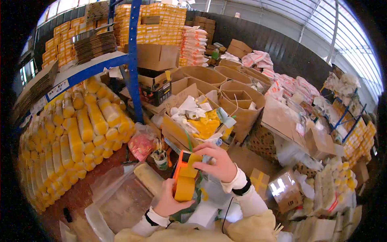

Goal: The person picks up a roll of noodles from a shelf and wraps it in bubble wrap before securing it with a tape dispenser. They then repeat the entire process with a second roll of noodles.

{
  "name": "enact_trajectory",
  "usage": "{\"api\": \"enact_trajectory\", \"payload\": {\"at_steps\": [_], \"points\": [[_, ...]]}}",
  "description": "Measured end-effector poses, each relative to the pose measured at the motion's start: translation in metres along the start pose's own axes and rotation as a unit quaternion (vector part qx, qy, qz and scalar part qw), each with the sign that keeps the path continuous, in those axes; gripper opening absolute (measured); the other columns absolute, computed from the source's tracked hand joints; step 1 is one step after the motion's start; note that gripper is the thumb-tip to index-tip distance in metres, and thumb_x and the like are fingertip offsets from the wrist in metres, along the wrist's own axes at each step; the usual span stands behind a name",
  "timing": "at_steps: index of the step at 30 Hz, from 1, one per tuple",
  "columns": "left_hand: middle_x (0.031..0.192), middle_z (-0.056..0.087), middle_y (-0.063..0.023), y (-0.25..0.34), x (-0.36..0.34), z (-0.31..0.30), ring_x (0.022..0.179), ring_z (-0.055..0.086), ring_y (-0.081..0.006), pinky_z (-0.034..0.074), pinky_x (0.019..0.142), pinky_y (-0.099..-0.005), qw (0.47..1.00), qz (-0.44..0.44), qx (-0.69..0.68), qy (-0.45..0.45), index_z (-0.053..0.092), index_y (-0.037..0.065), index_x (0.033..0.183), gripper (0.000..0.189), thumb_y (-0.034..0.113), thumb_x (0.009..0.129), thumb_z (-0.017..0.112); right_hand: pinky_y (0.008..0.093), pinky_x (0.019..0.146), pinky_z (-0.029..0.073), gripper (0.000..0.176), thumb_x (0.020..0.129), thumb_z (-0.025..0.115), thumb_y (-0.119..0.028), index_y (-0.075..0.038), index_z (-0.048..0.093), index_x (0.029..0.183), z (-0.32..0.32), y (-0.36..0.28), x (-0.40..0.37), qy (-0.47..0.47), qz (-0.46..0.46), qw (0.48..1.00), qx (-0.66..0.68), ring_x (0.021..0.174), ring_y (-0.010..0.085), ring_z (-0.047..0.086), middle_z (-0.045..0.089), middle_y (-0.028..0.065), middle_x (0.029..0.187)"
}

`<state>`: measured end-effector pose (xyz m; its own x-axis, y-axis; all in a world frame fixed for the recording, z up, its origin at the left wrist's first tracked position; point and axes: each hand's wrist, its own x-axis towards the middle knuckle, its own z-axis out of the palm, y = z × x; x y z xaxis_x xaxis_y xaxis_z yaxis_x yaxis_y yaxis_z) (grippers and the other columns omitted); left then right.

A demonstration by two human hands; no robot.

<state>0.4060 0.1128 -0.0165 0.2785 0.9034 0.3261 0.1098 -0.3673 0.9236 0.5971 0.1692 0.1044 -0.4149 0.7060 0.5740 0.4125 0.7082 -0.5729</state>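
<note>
An orange tape dispenser (176, 172) with a roll of yellow tape (185, 190) is held up in front of my body. My left hand (169, 203) is wrapped round its lower left side, with the thumb beside the roll. At the upper right, my right hand (217, 162) pinches the loose yellow tape end (194, 160) between thumb and fingers. Dark bands show on both wrists. Just beyond the hands stands an open cardboard box (176, 132) filled with yellow and white scraps (206, 123).
Rolls with yellow ends (84, 125) are stacked at the left under a blue shelf (134, 60). A small tub of tools (160, 159) stands left of the hands. Taped boxes (284, 191) lie at the right, and large open cartons (242, 105) stand behind.
</note>
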Motion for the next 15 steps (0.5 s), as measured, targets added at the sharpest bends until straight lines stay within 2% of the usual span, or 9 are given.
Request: {"api": "enact_trajectory", "payload": {"at_steps": [1,3,6,10,13,15], "points": [[0.102,0.045,-0.0072,-0.001,0.0,0.001,0.093,0.047,-0.0164,0.04,0.082,-0.0313,0.999,0.011,0.03,-0.007,0.032,0.006,0.112,0.076,0.018,0.056,0.082,0.0284,0.075,0.044,0.015,0.072,0.064,-0.004,-0.001,0.058,0.086,0.003,0.005,-0.005,0.017,0.012,1.0,-0.014,0.086,0.0215,0.056,0.059,0.0116,0.097],[0.101,0.045,-0.0068,-0.002,-0.001,0.006,0.092,0.048,-0.0172,0.04,0.082,-0.0316,0.996,0.033,0.086,-0.016,0.032,0.006,0.112,0.077,0.019,0.055,0.083,0.0316,0.073,0.046,0.012,0.074,0.063,-0.006,-0.001,0.056,0.082,0.001,0.0,-0.009,0.032,0.058,0.998,-0.01,0.083,0.0262,0.058,0.06,0.0124,0.089],[0.097,0.038,-0.0122,-0.001,-0.001,0.01,0.092,0.04,-0.0252,0.038,0.079,-0.0335,0.999,0.045,0.022,-0.007,0.038,0.002,0.107,0.075,0.027,0.053,0.084,0.0331,0.068,0.047,0.009,0.075,0.06,-0.005,-0.001,0.053,0.079,0.002,0.001,-0.016,0.065,0.081,0.995,-0.011,0.076,0.029,0.06,0.062,0.013,0.081],[0.096,0.038,-0.0123,0.0,0.0,0.011,0.094,0.039,-0.0258,0.036,0.081,-0.034,0.997,0.061,0.043,-0.003,0.038,0.002,0.109,0.079,0.031,0.052,0.084,0.0337,0.064,0.048,0.006,0.075,0.059,-0.003,0.0,0.054,0.077,0.0,-0.003,-0.016,0.115,0.083,0.99,-0.024,0.072,0.0302,0.061,0.063,0.0136,0.079],[0.097,0.037,-0.0128,0.004,-0.001,0.014,0.095,0.038,-0.0265,0.035,0.082,-0.0348,0.998,0.053,0.02,0.004,0.038,0.002,0.111,0.08,0.033,0.052,0.084,0.0273,0.066,0.047,0.007,0.075,0.059,-0.001,0.003,0.055,0.078,-0.01,-0.012,-0.013,0.129,0.088,0.987,-0.04,0.07,0.0166,0.06,0.064,0.0124,0.079],[0.097,0.037,-0.013,0.01,-0.002,0.015,0.095,0.038,-0.0268,0.035,0.083,-0.0353,0.997,0.07,0.027,0.003,0.037,0.002,0.111,0.081,0.033,0.052,0.083,0.0268,0.064,0.047,0.006,0.075,0.058,-0.001,0.003,0.056,0.078,-0.02,-0.015,-0.01,0.134,0.094,0.983,-0.077,0.067,0.0165,0.059,0.063,0.0121,0.076]]}}
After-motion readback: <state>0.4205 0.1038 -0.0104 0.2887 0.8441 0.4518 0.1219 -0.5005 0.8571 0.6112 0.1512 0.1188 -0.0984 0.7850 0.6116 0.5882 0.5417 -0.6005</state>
